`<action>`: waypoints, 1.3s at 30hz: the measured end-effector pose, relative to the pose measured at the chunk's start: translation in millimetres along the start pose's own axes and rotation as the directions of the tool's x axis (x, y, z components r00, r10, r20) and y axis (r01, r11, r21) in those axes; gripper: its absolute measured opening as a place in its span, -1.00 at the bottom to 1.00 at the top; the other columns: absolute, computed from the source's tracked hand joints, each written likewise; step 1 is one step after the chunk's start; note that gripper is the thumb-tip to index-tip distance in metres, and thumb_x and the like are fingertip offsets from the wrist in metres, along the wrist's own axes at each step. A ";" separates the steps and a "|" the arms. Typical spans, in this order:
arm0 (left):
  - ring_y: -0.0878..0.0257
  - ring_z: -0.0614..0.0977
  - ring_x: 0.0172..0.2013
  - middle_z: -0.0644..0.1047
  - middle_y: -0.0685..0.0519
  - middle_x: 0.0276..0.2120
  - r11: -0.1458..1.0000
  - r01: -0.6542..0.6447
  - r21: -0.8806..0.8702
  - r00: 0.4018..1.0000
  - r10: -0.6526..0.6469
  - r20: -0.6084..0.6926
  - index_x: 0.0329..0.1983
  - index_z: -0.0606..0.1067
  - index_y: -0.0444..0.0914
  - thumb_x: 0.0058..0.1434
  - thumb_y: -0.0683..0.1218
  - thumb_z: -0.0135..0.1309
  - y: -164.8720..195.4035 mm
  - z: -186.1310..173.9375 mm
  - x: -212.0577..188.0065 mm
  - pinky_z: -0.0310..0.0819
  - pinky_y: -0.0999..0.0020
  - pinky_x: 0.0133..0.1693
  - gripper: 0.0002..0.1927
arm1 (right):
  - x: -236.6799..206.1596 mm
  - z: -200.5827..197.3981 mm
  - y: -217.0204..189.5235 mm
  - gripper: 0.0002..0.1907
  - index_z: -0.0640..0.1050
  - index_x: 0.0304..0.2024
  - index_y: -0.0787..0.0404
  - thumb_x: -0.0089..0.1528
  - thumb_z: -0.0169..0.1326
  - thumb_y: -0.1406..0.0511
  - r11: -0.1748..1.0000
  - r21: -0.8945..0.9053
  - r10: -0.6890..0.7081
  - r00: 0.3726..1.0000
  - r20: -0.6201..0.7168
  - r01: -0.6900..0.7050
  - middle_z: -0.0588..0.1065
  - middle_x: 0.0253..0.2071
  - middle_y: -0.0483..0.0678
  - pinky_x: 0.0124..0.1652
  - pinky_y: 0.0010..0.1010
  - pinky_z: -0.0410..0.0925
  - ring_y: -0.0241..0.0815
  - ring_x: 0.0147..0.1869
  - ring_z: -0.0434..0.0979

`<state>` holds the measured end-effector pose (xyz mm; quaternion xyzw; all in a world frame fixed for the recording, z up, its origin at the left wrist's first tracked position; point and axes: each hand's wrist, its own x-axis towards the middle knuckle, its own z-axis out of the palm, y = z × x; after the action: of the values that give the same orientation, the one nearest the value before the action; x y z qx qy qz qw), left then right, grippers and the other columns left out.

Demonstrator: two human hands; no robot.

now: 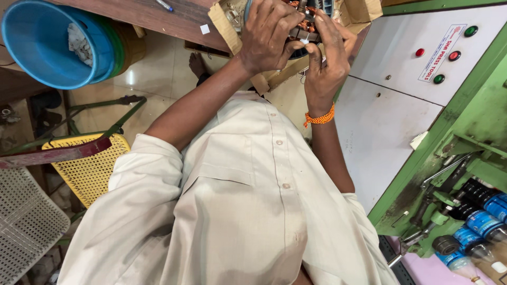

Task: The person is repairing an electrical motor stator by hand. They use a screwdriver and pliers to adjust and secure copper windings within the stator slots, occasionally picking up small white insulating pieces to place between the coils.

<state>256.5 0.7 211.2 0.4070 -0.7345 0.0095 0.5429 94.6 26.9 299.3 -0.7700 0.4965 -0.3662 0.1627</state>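
My left hand and my right hand both grip a round motor part with copper windings, holding it at the top of the view. Most of the part is hidden behind my fingers. It sits over an open cardboard box on a wooden table. There is an orange thread band on my right wrist. My pale shirt fills the lower middle of the view.
A blue tub with white cloth in it stands at the upper left. A yellow mesh chair and a white mesh seat are at the left. At the right is a green machine with a white button panel; several blue-labelled bottles lie below it.
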 end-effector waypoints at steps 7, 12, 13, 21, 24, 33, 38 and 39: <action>0.02 0.50 -0.13 0.51 -0.05 -0.14 0.999 0.047 -0.013 0.999 -0.047 -0.016 0.04 0.43 -0.30 0.54 0.21 -0.04 -3.2 2.3 6.1 0.31 0.03 -0.01 -0.54 | 8.6 2.9 1.5 -0.60 0.55 0.20 0.30 0.46 0.11 0.15 1.000 0.013 0.007 1.000 -0.013 -0.007 0.57 0.22 -0.04 0.35 -0.19 0.35 -0.01 0.32 0.45; 0.05 0.52 -0.13 0.52 -0.04 -0.15 0.998 0.055 -0.033 0.998 -0.056 -0.035 0.03 0.47 -0.31 0.52 0.21 -0.02 -6.0 1.6 10.0 0.34 0.03 -0.01 -0.53 | 12.6 2.4 0.2 -0.55 0.53 0.25 0.25 0.43 0.11 0.12 0.999 0.036 0.026 1.000 0.001 -0.026 0.58 0.22 -0.05 0.36 -0.22 0.37 -0.03 0.32 0.48; 0.05 0.52 -0.13 0.52 -0.03 -0.14 0.998 0.054 -0.028 0.998 -0.055 -0.031 0.03 0.47 -0.30 0.52 0.21 -0.02 -6.7 2.2 9.7 0.34 0.03 -0.01 -0.54 | 12.5 2.8 0.3 -0.53 0.52 0.27 0.25 0.42 0.11 0.11 0.999 0.040 0.036 0.999 0.008 -0.036 0.57 0.23 -0.05 0.36 -0.22 0.38 -0.03 0.32 0.48; 0.06 0.52 -0.11 0.53 0.01 -0.12 0.997 0.070 -0.045 0.997 -0.071 -0.012 0.01 0.52 -0.28 0.48 0.21 0.05 -11.9 10.2 7.3 0.33 0.06 -0.03 -0.55 | 15.6 1.7 9.8 -0.46 0.48 0.33 0.26 0.51 -0.04 0.00 0.998 0.027 0.063 0.996 0.059 -0.065 0.45 0.38 0.02 0.34 -0.26 0.33 -0.03 0.32 0.42; 0.07 0.52 -0.10 0.53 0.02 -0.10 0.995 0.082 -0.063 0.997 -0.082 -0.001 0.00 0.53 -0.28 0.48 0.22 0.07 -11.0 10.4 7.9 0.33 0.06 -0.02 -0.54 | 17.5 -1.8 11.2 -0.46 0.52 0.29 0.26 0.51 -0.05 0.00 0.998 -0.019 0.066 0.994 0.084 -0.064 0.50 0.33 0.00 0.35 -0.21 0.33 -0.01 0.32 0.44; 0.03 0.49 -0.12 0.53 -0.01 -0.12 0.991 0.125 -0.054 0.992 -0.127 -0.018 -0.01 0.51 -0.30 0.42 0.22 0.10 -2.8 15.9 7.8 0.32 0.03 -0.03 -0.53 | 13.5 1.8 4.9 -0.48 0.53 0.20 0.30 0.51 -0.09 0.00 0.995 -0.023 0.101 0.995 0.023 -0.100 0.55 0.20 0.02 0.35 -0.20 0.29 0.01 0.37 0.45; 0.02 0.53 0.01 0.54 -0.02 -0.03 0.978 0.138 -0.155 0.990 -0.141 -0.014 0.11 0.48 -0.23 0.41 0.15 0.20 3.3 10.0 -2.0 0.33 -0.01 0.08 -0.58 | -5.2 -0.4 19.2 -0.49 0.48 0.26 0.26 0.45 0.08 0.02 0.981 0.146 0.124 0.992 0.033 -0.128 0.49 0.27 0.03 0.35 -0.24 0.29 0.00 0.36 0.46; 0.01 0.54 0.02 0.55 -0.02 -0.01 0.969 0.152 -0.193 0.988 -0.149 0.029 0.14 0.49 -0.22 0.40 0.10 0.21 5.3 4.5 -5.6 0.33 0.01 0.07 -0.59 | -11.3 2.1 23.6 -0.44 0.42 0.31 0.25 0.43 0.12 0.03 0.952 0.274 0.133 0.991 0.024 -0.135 0.42 0.30 0.03 0.37 -0.24 0.30 0.01 0.36 0.44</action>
<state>250.2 5.6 207.1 0.4066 -0.7026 -0.1064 0.5742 78.1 26.0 278.9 -0.7055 0.4914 -0.4177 0.2938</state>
